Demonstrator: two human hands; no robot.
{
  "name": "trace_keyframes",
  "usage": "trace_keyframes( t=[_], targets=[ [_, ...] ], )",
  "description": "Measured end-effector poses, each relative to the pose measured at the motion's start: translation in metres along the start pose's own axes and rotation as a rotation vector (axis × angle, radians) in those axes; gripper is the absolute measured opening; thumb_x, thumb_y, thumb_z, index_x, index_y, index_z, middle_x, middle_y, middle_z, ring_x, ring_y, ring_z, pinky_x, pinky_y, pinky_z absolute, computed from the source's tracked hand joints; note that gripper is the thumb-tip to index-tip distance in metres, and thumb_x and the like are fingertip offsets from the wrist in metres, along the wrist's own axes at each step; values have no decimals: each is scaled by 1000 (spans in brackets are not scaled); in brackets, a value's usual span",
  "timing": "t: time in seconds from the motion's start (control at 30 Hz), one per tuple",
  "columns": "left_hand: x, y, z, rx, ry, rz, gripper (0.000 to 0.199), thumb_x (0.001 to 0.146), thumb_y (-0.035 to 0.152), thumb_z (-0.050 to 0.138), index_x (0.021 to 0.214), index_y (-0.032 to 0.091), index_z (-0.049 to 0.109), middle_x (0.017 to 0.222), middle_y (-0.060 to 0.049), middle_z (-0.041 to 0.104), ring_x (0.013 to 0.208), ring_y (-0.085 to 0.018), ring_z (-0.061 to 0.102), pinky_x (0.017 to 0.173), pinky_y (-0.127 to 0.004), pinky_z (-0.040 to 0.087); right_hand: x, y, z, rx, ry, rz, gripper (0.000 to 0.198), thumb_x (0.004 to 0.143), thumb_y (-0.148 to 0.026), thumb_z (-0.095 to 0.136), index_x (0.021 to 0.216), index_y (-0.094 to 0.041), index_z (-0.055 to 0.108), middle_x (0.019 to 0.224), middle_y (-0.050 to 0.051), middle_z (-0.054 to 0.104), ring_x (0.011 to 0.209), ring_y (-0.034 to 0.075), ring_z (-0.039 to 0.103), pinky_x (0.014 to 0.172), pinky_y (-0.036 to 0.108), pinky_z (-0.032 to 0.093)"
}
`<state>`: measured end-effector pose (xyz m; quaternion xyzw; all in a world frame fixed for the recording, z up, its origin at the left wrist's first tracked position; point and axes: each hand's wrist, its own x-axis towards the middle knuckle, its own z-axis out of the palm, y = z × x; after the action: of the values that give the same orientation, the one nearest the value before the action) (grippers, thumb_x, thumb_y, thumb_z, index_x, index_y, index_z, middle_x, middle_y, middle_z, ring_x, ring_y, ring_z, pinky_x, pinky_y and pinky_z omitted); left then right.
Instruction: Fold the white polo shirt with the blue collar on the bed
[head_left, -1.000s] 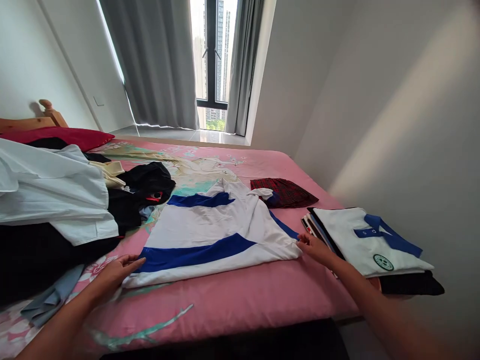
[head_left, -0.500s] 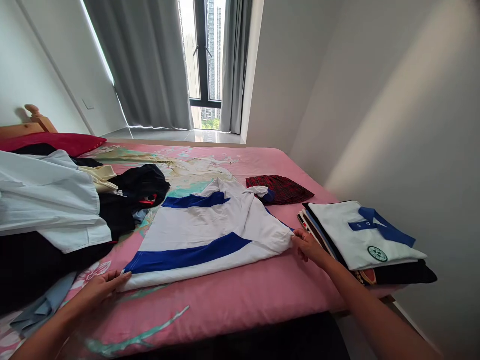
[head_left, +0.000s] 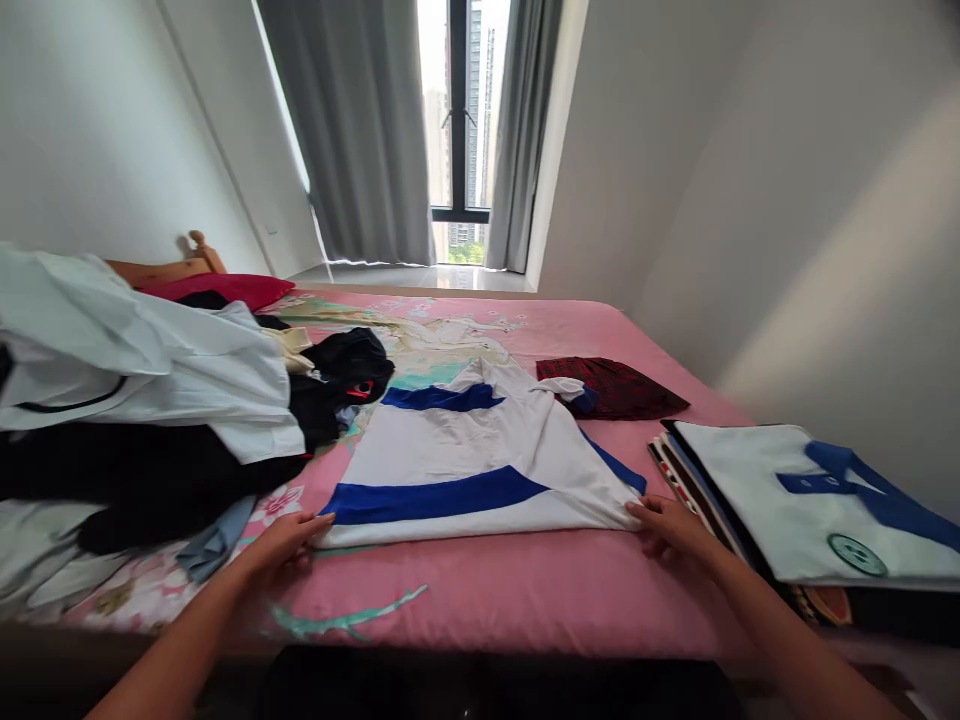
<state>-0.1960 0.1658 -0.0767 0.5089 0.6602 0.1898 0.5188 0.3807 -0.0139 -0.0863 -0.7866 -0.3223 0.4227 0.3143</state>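
Note:
A white shirt with blue panels (head_left: 450, 450) lies partly folded on the pink bedsheet (head_left: 510, 590), its near edge running almost straight between my hands. At its near left corner, my left hand (head_left: 289, 540) pinches the cloth between thumb and fingers. My right hand (head_left: 667, 525) grips the near right corner the same way. One bunched white and blue end of the shirt rests against a red plaid skirt (head_left: 622, 388) behind it. To the right of my right hand is a stack of folded clothes, topped by a white polo shirt with a blue collar (head_left: 780, 500).
On the left is a loose heap of clothes, with a white garment (head_left: 225, 370) over black ones (head_left: 150, 475). A red pillow (head_left: 255, 290) lies by the wooden headboard (head_left: 161, 270). Grey curtains (head_left: 360, 140) frame the window behind the bed.
The view has swung left, so everything sits further right. The shirt's near edge is straighter and its right corner, in my right hand, is stretched out further. Both hands keep hold.

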Motion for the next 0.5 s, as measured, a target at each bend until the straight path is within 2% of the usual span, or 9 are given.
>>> trace_keyframes(
  t=[0.1,0.27,0.4,0.5],
  targets=[
    [-4,0,3,-42,-67,34,60,52,67,67,80,19,46,53,9,39,37,-7,39,37,-19,27,1,0,5,69,16,-34,37,78,-53,55,90,-20,46,64,-2,53,55,20,64,39,23,41],
    [-17,-10,-6,-18,-114,-10,49,54,56,69,76,18,48,51,8,44,33,-5,35,34,-18,19,-8,26,-1,34,85,-3,27,80,-45,52,80,-19,45,54,-4,45,41,12,52,37,20,33],
    [-30,-12,-3,-7,-124,-57,49,57,57,67,82,18,50,46,9,39,31,-7,35,34,-18,16,-17,45,0,154,17,100,35,74,-48,60,74,-21,38,48,-8,35,35,9,43,35,20,28],
    [-37,-8,1,20,-121,-21,54,56,61,66,84,18,49,47,9,40,32,-7,36,34,-19,18,-25,45,6,231,6,121,44,67,-55,67,80,-21,41,49,-7,37,40,12,48,34,20,28]
  ],
)
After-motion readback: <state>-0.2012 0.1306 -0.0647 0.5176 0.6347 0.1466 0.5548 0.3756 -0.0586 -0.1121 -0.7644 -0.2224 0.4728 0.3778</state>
